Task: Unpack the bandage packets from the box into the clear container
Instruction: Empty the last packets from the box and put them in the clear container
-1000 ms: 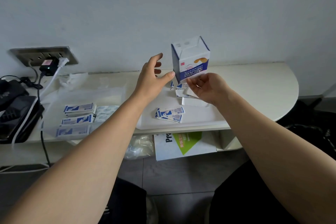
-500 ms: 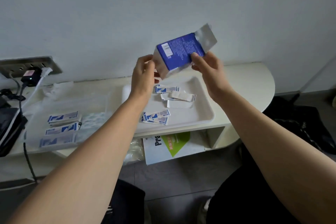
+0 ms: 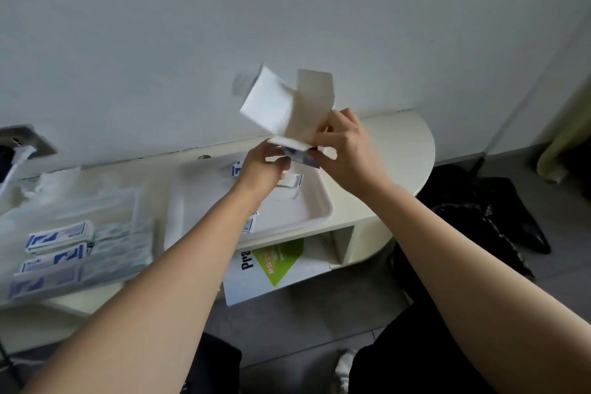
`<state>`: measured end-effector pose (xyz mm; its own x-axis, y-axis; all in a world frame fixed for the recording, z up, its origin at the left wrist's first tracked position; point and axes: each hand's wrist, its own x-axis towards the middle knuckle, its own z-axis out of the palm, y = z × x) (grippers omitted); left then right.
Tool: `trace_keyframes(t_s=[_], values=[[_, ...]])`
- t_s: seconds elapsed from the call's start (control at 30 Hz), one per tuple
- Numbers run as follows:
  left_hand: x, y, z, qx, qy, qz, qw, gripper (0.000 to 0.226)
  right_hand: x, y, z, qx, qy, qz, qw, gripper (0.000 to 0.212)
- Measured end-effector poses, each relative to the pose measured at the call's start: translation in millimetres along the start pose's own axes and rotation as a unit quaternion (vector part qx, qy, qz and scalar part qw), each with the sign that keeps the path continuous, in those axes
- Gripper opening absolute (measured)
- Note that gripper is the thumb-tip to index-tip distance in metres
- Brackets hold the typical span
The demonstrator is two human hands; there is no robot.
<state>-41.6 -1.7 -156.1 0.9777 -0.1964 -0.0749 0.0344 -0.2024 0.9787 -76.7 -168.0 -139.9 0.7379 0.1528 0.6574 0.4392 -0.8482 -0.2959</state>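
Head view. The box (image 3: 281, 105) is held in the air by both hands, above the 12 o'clock edge of the tray (image 3: 319, 214), with its opened white flaps (image 3: 315, 96) pointing up and away toward the wall; its outline is blurred and only a strip of blue print shows between the hands. The left hand (image 3: 263, 166) has its fingers curled round the box's near end from 7 o'clock. The right hand (image 3: 348, 150) grips the box from 4 o'clock, thumb and fingers bent against its side. Loose packets (image 3: 292, 181) lie in the tray, partly hidden by the left forearm. The container (image 3: 118, 221) stands on the desk (image 3: 406, 144) at 9 o'clock of the tray, just beside it, and holds blue-and-white packets (image 3: 59, 236) along its 9 o'clock side. A booklet (image 3: 275, 262) with a green patch juts from the shelf at 6 o'clock of the tray. A socket (image 3: 30, 141) sits on the wall at 10 o'clock of the container. A black bag (image 3: 492, 227) lies on the floor at 3 o'clock of the desk.
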Motion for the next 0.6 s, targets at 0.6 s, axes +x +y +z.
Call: trace_keyframes(t_s=[0.6], values=[[8, -28, -38, 0.352, 0.030, -0.016, 0.935, 0.023, -5, 31, 18, 0.019, 0.062, 0.255, 0.965, 0.033]])
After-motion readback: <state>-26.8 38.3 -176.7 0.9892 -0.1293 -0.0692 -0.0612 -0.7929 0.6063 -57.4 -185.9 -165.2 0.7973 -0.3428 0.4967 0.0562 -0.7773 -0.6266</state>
